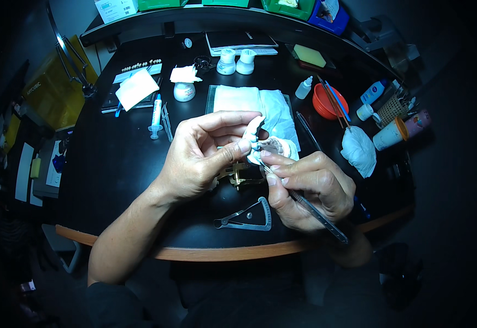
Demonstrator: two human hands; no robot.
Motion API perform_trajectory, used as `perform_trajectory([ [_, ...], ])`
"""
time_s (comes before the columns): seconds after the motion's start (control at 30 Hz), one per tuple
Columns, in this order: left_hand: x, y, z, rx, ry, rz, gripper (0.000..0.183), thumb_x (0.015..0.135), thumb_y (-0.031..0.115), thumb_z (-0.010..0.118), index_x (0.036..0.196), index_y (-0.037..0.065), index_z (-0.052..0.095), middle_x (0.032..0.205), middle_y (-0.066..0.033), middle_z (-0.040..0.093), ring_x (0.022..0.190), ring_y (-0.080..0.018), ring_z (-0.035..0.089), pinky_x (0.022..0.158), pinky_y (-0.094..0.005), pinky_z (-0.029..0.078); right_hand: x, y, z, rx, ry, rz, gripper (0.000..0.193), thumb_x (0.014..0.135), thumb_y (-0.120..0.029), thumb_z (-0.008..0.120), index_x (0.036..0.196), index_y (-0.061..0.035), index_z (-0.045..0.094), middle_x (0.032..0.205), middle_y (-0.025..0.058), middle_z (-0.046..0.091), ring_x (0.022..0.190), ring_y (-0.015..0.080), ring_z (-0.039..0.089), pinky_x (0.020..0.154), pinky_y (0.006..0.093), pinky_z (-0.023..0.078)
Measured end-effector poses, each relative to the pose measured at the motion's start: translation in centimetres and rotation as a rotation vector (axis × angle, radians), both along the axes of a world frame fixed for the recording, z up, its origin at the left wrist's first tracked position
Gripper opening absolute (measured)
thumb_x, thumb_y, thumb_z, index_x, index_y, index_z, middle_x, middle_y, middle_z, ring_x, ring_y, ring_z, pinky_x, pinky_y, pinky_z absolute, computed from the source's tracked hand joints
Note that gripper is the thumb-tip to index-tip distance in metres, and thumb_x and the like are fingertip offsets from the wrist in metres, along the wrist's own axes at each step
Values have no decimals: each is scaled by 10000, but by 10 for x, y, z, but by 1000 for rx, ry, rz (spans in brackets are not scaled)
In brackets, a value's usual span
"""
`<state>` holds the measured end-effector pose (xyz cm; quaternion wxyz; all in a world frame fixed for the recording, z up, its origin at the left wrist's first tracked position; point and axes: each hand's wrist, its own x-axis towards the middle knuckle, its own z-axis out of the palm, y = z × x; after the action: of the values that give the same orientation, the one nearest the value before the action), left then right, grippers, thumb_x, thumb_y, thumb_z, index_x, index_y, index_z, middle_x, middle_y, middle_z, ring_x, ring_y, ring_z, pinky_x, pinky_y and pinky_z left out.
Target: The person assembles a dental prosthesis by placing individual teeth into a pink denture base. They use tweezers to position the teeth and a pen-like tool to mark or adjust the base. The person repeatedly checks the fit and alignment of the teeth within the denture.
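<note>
Above the middle of the desk, my left hand [194,156] is closed on a white plaster dental model [252,131], gripped between thumb and fingers. A bluish patch shows on the model near the thumb tip. My right hand [317,188] pinches a slim dark metal hand instrument [321,218] like a pen. Its tip points at the lower part of the model; whether it touches is too small to tell. Just behind the right fingers shows another pale dental cast [286,147]. Under the hands lies a brass articulator [237,177], partly hidden.
A metal caliper gauge [249,216] lies near the front edge. Behind the hands is a tissue-covered pad [238,98]. White jars [226,62] stand farther back. On the right are an orange bowl [328,101] with brushes, crumpled tissue [358,150] and cups; a syringe [156,117] lies left.
</note>
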<state>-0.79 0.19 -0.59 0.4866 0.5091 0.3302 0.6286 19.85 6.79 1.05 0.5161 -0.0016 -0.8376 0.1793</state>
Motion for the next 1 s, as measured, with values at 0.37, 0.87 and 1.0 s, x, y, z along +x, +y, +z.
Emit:
perform_trajectory([
  [0.37,0,0,1,9,-5,3,474,945,55,728,1388,-54,599,1233,-210,715,1166,-238,697,1044,-380,549,1,-1,1,0,-6,-5,215,830,41,795,935,-15,616,875,125,701,929,257,791,763,310,687],
  [0.87,1,1,0,61,-17,-5,441,973,30,710,1386,-71,592,1226,-182,717,1142,-197,700,1012,-321,559,1,2,-3,24,19,-13,220,826,26,795,921,-19,601,853,121,696,906,244,794,713,295,684],
  [1.0,3,1,1,70,-27,5,439,972,31,712,1382,-73,594,1226,-179,716,1134,-197,702,1015,-322,562,1,-1,1,13,-4,-12,214,826,34,792,910,-15,601,847,123,693,920,257,793,713,291,683],
])
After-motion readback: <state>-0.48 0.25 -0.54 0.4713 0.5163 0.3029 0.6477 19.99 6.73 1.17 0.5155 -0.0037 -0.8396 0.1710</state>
